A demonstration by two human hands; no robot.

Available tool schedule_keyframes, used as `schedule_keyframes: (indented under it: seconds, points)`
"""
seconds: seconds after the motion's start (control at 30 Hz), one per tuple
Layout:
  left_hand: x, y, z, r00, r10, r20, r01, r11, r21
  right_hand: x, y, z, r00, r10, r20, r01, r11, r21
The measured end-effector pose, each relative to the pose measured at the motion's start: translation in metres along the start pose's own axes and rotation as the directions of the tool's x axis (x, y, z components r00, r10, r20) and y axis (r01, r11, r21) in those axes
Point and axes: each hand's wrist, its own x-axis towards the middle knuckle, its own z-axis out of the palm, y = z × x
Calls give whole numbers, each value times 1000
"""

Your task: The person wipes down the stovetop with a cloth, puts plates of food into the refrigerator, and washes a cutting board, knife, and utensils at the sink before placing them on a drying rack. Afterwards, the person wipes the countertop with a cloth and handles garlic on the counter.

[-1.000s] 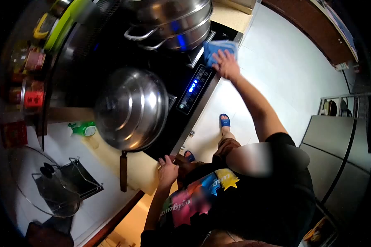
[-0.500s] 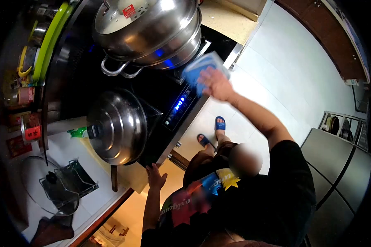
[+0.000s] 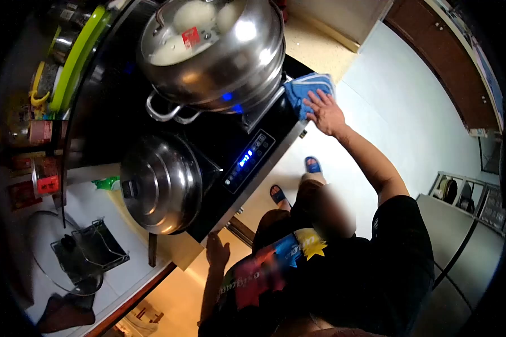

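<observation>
Head view: right hand (image 3: 327,117) on one cloth (image 3: 310,86), two lidded pots (image 3: 225,70) (image 3: 166,188).

You have an open strip along the front edge of the cooktop (image 3: 288,121), over the control panel (image 3: 248,159), between your right hand (image 3: 327,115) with the blue cloth (image 3: 310,89) near the right corner and your left hand (image 3: 217,251) at the left. Behind it, the steamer pot (image 3: 230,67) blocks the right side and the lidded pan (image 3: 166,182) the left, with a narrow gap between, while the pan handle (image 3: 152,250) juts over the counter (image 3: 183,254).
</observation>
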Motion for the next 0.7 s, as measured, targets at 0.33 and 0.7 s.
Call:
schedule_keyframes:
  seconds: [0.33, 0.7]
  points:
    - [12, 174, 8, 973, -204, 104, 221, 956, -194, 216, 58, -11, 982, -111, 150, 113, 994, -1]
    - [18, 243, -1, 942, -312, 123, 336, 878, -340, 104, 101, -32, 894, -424, 142, 416, 906, 84]
